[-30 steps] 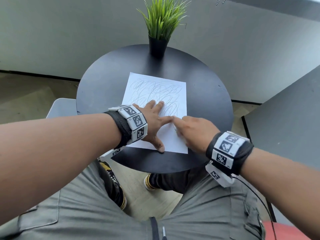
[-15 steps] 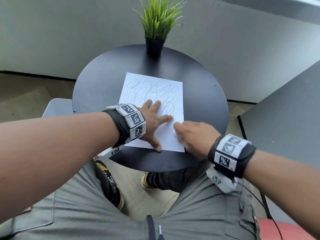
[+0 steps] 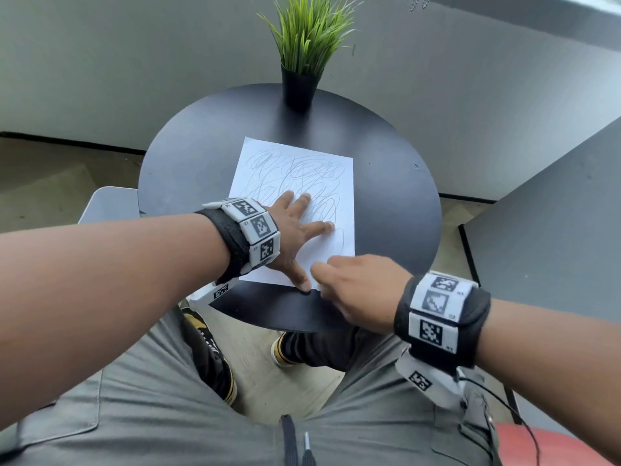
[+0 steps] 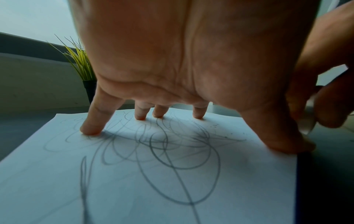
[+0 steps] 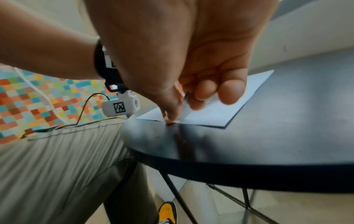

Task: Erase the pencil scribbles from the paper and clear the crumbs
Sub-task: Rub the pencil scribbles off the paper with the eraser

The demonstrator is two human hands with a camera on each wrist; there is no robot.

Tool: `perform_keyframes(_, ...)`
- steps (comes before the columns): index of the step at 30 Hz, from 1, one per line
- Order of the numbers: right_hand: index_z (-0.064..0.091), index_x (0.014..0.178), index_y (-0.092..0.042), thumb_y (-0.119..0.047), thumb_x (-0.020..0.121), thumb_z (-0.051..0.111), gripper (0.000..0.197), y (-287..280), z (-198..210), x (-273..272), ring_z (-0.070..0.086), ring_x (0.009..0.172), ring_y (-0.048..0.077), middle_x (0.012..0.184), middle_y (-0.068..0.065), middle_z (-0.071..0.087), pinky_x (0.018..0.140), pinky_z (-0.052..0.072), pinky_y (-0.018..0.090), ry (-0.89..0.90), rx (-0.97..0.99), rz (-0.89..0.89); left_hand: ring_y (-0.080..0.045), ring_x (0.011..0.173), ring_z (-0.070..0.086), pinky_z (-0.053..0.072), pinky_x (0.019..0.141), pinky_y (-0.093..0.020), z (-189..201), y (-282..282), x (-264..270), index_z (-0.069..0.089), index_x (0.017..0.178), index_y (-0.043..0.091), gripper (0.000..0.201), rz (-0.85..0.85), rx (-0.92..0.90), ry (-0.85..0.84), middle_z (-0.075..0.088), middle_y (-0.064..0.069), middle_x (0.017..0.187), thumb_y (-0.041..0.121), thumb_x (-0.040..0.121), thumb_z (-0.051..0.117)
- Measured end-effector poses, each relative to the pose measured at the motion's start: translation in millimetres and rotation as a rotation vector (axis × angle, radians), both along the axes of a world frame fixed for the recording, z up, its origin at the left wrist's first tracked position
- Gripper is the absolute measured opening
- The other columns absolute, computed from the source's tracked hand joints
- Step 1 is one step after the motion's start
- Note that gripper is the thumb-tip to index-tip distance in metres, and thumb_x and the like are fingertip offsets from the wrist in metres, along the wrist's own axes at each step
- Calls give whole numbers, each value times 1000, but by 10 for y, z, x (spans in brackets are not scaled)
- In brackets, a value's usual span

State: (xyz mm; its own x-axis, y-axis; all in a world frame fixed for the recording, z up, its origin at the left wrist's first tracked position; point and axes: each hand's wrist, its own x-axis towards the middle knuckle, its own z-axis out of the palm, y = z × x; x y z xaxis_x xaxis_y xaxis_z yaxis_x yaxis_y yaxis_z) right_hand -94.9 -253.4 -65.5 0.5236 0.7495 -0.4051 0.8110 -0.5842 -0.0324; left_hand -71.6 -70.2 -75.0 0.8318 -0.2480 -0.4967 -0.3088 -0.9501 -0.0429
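A white paper (image 3: 295, 169) covered in grey pencil scribbles (image 4: 162, 145) lies on the round black table (image 3: 386, 203). My left hand (image 3: 299, 233) is spread flat on its near half, with fingertips (image 4: 90, 130) and thumb pressing it down. At the paper's near right corner my right hand (image 3: 324, 277) has curled fingers that pinch a small pale eraser (image 5: 181, 94), its tip down at the paper's near edge beside my left thumb. A few dark crumbs (image 4: 215, 125) dot the paper near my left index finger.
A potted green grass plant (image 3: 302, 45) stands at the table's far edge. A grey surface (image 3: 554, 213) sits to the right and a pale chair seat (image 3: 107, 203) to the left. My knees are under the near table edge (image 5: 229, 171).
My right hand has slid with the eraser toward me, from beside my left index fingertip down to the paper's near edge by my left thumb. My left hand stays pressed on the paper.
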Motion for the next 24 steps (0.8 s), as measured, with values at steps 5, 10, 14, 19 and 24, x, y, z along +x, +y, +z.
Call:
perform_keyframes(5, 25, 93, -27, -36, 99, 38, 17, -99, -14, 544, 50, 73, 31, 88, 0, 51, 62, 43, 39, -61, -4, -269, -34, 150, -8, 30, 104, -67, -38, 29, 28, 6, 150, 52, 117, 53, -76, 30, -11, -3, 164, 92, 55, 63)
perform_keyframes(10, 29, 95, -32, -35, 98, 41, 13, -54, 12, 173, 58, 78, 30, 87, -5, 48, 61, 41, 36, 1, 6, -96, -33, 142, 16, 34, 96, -69, -98, -61, -38, 29, 138, 45, 103, 100, -116, -82, 17, -7, 154, 100, 53, 47)
perform_keyframes(14, 30, 97, -31, -41, 99, 36, 11, -84, -47, 270, 61, 85, 33, 91, -2, 55, 64, 47, 39, -23, 60, -158, -37, 146, 6, 32, 97, -72, -151, -85, -41, 14, 143, 48, 115, 108, -102, -94, 5, -9, 159, 94, 49, 61)
perform_keyframes(19, 38, 107, -23, -35, 99, 38, 15, -79, -57, 276, 61, 87, 33, 92, 2, 57, 64, 42, 37, -48, 61, -146, -40, 148, -4, 33, 95, -75, -121, -80, -2, -6, 145, 59, 123, 92, -77, -35, -7, -7, 161, 97, 47, 58)
perform_keyframes(24, 32, 97, -27, -36, 98, 37, 10, -75, -41, 534, 55, 79, 33, 99, 4, 61, 67, 46, 39, -24, 74, -327, -42, 146, -1, 32, 94, -77, -108, -90, 20, -7, 145, 58, 124, 88, -59, -24, -3, -7, 159, 98, 47, 58)
